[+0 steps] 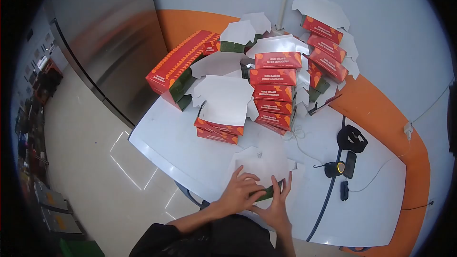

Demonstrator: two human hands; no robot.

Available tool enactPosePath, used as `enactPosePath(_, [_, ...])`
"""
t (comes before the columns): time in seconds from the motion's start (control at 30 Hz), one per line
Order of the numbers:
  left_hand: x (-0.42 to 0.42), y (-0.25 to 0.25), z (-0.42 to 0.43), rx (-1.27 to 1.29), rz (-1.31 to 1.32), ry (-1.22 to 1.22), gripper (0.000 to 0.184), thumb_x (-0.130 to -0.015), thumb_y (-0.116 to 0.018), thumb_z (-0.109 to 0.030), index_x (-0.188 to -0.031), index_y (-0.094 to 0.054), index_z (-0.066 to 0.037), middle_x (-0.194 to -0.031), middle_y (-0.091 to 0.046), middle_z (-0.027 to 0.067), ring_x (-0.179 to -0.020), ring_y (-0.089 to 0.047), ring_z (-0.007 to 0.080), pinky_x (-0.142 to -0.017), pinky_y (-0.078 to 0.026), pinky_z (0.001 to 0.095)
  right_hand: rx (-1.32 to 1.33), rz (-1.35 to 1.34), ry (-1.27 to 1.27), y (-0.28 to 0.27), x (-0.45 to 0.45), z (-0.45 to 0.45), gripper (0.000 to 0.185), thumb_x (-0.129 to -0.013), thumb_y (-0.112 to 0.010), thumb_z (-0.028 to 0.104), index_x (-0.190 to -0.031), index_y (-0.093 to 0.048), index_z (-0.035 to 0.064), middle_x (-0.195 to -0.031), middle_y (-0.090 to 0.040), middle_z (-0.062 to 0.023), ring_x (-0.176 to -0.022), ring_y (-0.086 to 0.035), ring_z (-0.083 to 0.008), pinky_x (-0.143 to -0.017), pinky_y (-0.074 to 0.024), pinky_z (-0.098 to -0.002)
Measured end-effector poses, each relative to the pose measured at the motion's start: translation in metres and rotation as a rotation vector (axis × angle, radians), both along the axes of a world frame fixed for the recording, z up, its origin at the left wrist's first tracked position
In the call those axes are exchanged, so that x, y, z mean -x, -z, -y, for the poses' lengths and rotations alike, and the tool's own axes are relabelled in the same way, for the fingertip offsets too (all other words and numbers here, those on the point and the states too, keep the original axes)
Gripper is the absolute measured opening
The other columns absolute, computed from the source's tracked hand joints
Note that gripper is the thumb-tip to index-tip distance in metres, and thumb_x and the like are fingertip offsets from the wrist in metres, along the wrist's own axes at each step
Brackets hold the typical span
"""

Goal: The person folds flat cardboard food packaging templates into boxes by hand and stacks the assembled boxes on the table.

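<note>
Close to my body, an unfolded paper food box (263, 164) lies on the table with its white inside facing up. A dark green side panel (264, 194) shows between my hands at its near edge. My left hand (239, 192) has its fingers bent over the left part of that edge, touching the box. My right hand (277, 205) grips the right part, fingers pointing up along the inside and thumb on the near side. Beyond them stands a short stack of red boxes (218, 135) with white lids open.
A taller stack of red boxes (273, 93) rises behind, with more boxes (328, 62) at the right and a long red pack (178, 62) at the left. A black cable (328, 190), a yellow-black round device (334, 169) and a black strap (352, 139) lie right.
</note>
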State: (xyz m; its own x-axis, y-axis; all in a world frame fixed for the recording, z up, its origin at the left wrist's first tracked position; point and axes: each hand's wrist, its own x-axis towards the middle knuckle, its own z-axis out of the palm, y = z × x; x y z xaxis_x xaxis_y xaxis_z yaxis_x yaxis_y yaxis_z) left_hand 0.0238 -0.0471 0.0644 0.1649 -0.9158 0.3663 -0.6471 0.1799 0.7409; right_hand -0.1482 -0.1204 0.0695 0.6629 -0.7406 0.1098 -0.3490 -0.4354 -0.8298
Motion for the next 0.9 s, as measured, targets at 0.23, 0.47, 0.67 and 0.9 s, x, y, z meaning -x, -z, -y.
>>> enactPosePath(0.23, [0.004, -0.047, -0.01, 0.168, 0.103, -0.157, 0.055, -0.083, -0.085, -0.03, -0.133, -0.067, -0.014, -0.131, -0.064, 0.009, -0.143, -0.043, 0.0372, -0.123, -0.016, 0.0661, 0.17, 0.177, 0.092, 0.01, 0.002, 0.016, 0.12, -0.066, -0.097, 0.019, -0.159, -0.024, 0.0058, -0.162, -0.011, -0.0335, -0.15, -0.027, -0.0478, -0.118, -0.0353, -0.0554])
enactPosePath(0.47, [-0.038, 0.034, -0.032, 0.144, -0.126, -0.447, 0.079, -0.083, -0.086, -0.021, -0.149, -0.044, -0.006, -0.155, -0.036, 0.025, -0.145, -0.034, 0.0459, -0.121, -0.031, 0.0533, 0.104, 0.426, -0.16, -0.052, -0.1, 0.107, 0.13, -0.07, -0.098, 0.026, -0.165, -0.011, 0.0045, -0.171, 0.0, -0.023, -0.158, -0.013, -0.0373, -0.125, -0.0254, -0.0521])
enactPosePath(0.67, [-0.006, 0.093, -0.036, -0.303, 0.13, 0.046, 0.092, -0.081, -0.086, -0.043, -0.157, -0.04, -0.02, -0.165, -0.017, 0.0257, -0.15, -0.022, 0.0517, -0.122, -0.022, 0.0658, 0.205, 0.214, -0.276, -0.038, -0.119, 0.112, 0.102, -0.078, -0.093, 0.03, -0.16, -0.036, 0.0112, -0.171, -0.014, -0.0245, -0.158, -0.018, -0.0391, -0.124, -0.0284, -0.0499])
enactPosePath(0.9, [0.013, 0.146, -0.021, -0.433, 0.422, 0.424, 0.092, -0.08, -0.081, -0.056, -0.158, -0.043, -0.028, -0.169, -0.02, 0.0155, -0.155, -0.016, 0.0491, -0.12, -0.009, 0.0749, -0.211, -0.008, -0.076, 0.057, 0.013, 0.066, 0.074, -0.089, -0.083, 0.02, -0.152, -0.047, 0.007, -0.161, -0.041, -0.0177, -0.147, -0.043, -0.0313, -0.117, -0.0408, -0.0498])
